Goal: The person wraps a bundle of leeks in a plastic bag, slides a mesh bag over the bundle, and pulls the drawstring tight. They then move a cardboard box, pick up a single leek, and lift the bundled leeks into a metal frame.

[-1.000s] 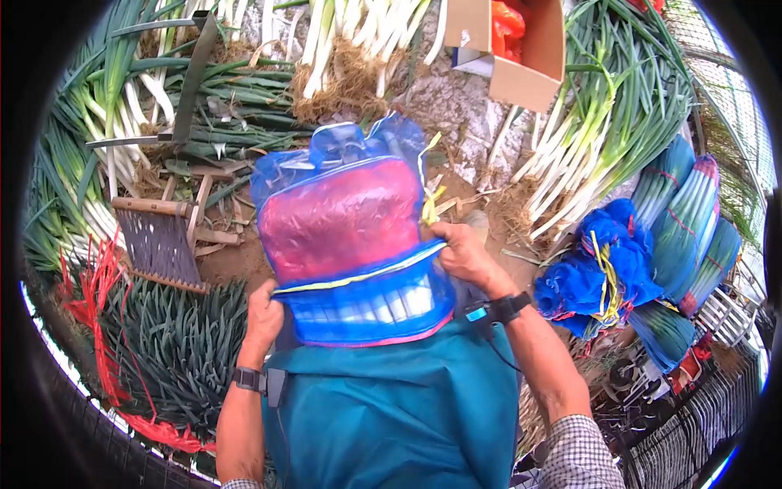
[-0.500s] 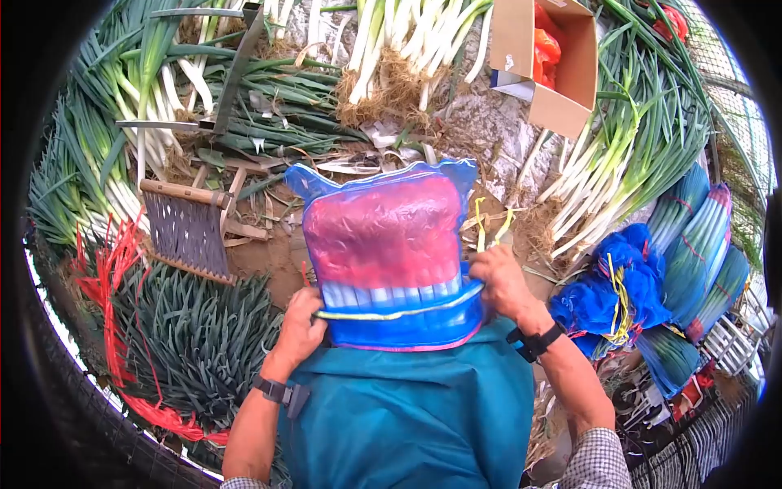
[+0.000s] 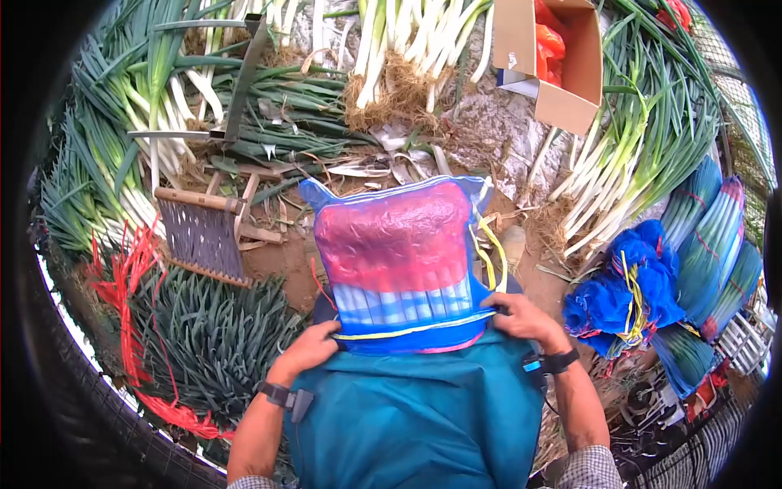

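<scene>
A blue mesh bag with a red printed panel lies over the front of the teal apron. White stalks show through its lower part, and a yellow-white cord runs across near its lower end. My left hand pinches the bag's lower left edge, fingers closed on it. At the lower right edge, my right hand is closed on the bag, thumb and fingers together. A loose yellow string hangs along the bag's right side.
Leeks lie at the right, with more at the left and top. A wooden stool stands left, near red twine. An open cardboard box holds red plastic. Blue mesh bags and filled bundles lie right.
The bag's lower end has come closer to my body. My left hand has moved down, and my right hand has shifted down and slightly right along the edge.
</scene>
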The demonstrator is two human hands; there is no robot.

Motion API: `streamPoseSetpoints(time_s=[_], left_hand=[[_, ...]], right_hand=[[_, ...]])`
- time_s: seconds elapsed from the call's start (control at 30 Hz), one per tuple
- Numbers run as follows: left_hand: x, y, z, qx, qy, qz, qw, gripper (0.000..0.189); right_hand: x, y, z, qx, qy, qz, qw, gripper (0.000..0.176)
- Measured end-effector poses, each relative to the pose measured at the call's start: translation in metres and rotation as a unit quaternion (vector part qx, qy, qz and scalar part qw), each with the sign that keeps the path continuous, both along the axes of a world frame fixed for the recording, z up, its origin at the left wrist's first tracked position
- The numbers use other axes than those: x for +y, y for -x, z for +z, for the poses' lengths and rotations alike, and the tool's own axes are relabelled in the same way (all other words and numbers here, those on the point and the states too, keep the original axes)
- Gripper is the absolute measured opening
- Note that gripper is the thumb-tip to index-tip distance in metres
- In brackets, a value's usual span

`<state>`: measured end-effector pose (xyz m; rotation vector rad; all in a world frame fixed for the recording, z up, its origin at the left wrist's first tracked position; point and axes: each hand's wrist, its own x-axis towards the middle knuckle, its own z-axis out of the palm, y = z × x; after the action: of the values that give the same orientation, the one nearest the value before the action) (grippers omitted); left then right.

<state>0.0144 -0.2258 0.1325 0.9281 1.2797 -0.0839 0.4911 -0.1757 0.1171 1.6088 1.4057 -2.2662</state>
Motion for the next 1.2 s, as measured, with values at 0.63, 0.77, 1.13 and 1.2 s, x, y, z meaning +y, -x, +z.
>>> streamPoseSetpoints(time_s=[0.63, 0.77, 1.13, 1.2], left_hand=[[-0.060, -0.020, -0.089, 0.153, 0.014, 0.129, 0.980, 0.033], [-0.036, -0.023, -0.076, 0.214, -0.036, 0.016, 0.976, 0.033], [0.060, -0.153, 0.016, 0.166, -0.414, -0.138, 0.884, 0.071], [0.040, -0.160, -0.001, 0.184, -0.426, -0.138, 0.875, 0.077]], right_hand=[[0.036, 0.047, -0.073, -0.087, -0.034, -0.071, 0.993, 0.031], [0.026, 0.045, -0.080, -0.112, -0.034, -0.056, 0.992, 0.030], [0.163, -0.011, -0.203, -0.249, -0.213, -0.176, 0.928, 0.053], [0.221, 0.004, -0.245, -0.285, -0.310, -0.173, 0.890, 0.059]])
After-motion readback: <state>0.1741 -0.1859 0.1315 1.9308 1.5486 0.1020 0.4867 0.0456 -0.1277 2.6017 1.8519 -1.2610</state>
